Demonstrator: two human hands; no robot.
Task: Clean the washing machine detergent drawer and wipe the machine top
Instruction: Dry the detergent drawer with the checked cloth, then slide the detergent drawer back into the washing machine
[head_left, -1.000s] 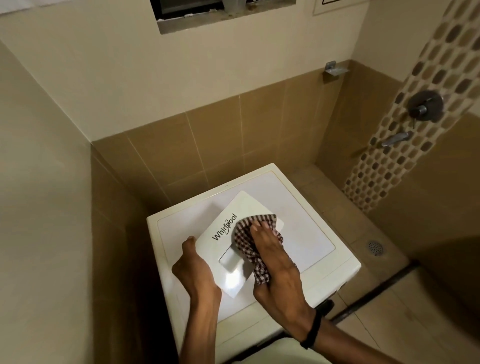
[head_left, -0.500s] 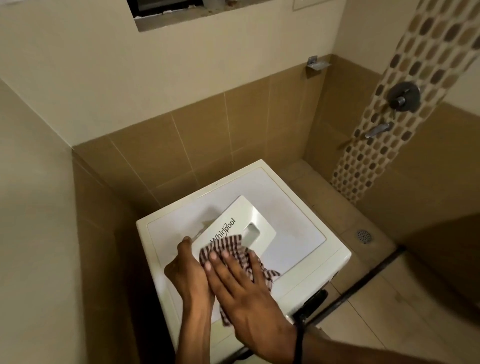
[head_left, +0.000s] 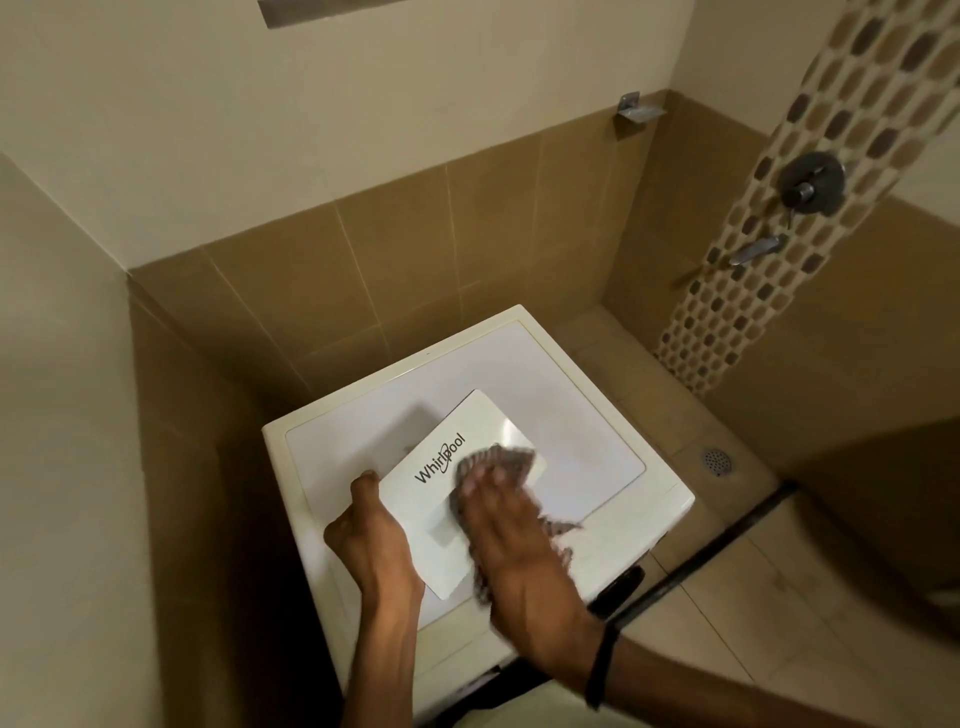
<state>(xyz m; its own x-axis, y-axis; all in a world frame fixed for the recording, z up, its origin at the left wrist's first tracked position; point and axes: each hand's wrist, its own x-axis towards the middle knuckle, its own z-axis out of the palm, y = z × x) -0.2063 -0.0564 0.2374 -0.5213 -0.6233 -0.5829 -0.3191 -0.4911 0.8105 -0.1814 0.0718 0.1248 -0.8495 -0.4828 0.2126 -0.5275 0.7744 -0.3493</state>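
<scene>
The white detergent drawer (head_left: 457, 483), its front panel marked Whirlpool facing up, lies on the top of the white washing machine (head_left: 587, 415). My left hand (head_left: 371, 540) grips the drawer's near left edge, thumb along the side. My right hand (head_left: 511, 530) lies flat, fingers straight, pressing a checked cloth (head_left: 501, 457) onto the panel's right half. The cloth is blurred by motion and part of it trails out under my palm toward the right.
The machine stands in a corner between a plain wall on the left and brown tiled walls behind. To the right are tiled floor, a floor drain (head_left: 717, 460), a dark threshold strip (head_left: 727, 540), and a shower valve (head_left: 810, 182) with a spout on the mosaic strip.
My right hand has swept the cloth from the panel's near left part toward its right end, after coming leftward a moment before. My left hand keeps its hold on the drawer.
</scene>
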